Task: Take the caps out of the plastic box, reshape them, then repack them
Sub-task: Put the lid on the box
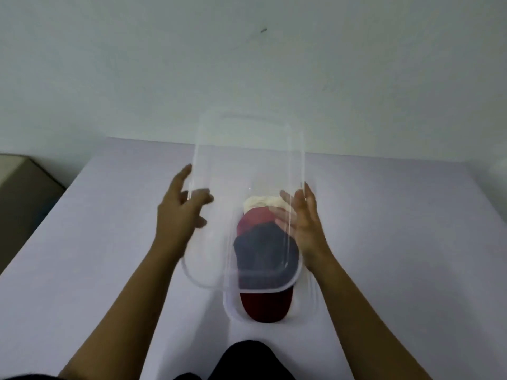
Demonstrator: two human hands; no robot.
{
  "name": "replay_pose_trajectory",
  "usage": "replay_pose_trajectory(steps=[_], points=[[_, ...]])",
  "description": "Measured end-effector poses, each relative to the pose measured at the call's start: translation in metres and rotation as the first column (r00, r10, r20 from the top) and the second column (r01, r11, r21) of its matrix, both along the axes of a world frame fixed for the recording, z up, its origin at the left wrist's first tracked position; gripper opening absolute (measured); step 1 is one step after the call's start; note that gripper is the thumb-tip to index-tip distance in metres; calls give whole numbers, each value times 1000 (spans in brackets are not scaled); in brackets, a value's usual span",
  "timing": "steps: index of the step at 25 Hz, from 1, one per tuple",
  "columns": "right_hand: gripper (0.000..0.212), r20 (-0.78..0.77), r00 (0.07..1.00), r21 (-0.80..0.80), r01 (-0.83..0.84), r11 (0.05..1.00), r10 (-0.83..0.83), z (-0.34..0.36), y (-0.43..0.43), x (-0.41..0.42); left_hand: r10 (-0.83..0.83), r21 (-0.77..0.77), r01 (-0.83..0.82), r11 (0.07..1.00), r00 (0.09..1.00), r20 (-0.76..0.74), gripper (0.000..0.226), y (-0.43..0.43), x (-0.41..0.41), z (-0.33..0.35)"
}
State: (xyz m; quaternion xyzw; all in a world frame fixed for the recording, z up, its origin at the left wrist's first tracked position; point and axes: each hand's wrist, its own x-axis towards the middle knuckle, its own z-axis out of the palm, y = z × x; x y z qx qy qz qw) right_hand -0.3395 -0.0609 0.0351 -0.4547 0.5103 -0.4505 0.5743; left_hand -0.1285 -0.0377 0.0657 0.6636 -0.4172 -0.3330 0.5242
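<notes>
Clear plastic lid [247,160] held up mid-frame, my left hand [179,208] and right hand [306,223] pinching its side edges; caps [264,305] lie packed in the plastic box [228,307] on the desk [397,242], none reshaped yet

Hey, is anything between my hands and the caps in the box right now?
Yes. The clear lid, held between your left hand and right hand, hangs over the box, covering the cream cap, red cap and navy cap. Only the dark red cap at the near end lies uncovered.
</notes>
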Motion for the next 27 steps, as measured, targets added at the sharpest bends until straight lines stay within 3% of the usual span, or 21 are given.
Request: replay_pose_trajectory(steps=[4, 7, 12, 17, 21, 27], points=[[65, -306, 951, 138, 87, 987, -41, -42, 14, -30, -83, 231, 87, 969, 996, -27, 59, 3, -40, -67], [62, -405, 914, 238, 110, 965, -5, -82, 29, -39, -152, 357, 125, 926, 987, 49, 60, 8, -57, -104], [61, -373, 928, 260, 80, 962, 24, -99, 25, -41, -239, 343, 188, 920, 965, 112, 55, 4, -60, -127], [54, -223, 972, 321, 148, 935, -77, -99, 24, -49, -209, 345, 154, 926, 970, 128, 50, 4, -58, -133], [54, -386, 922, 279, 116, 953, 1, -92, 24, -43, -271, 365, 168, 916, 928, 255, 51, 6, -59, -138], [55, -407, 913, 266, 110, 958, 8, -89, 20, -43, -259, 384, 138, 913, 923, 284, 51, 1, -60, -140]])
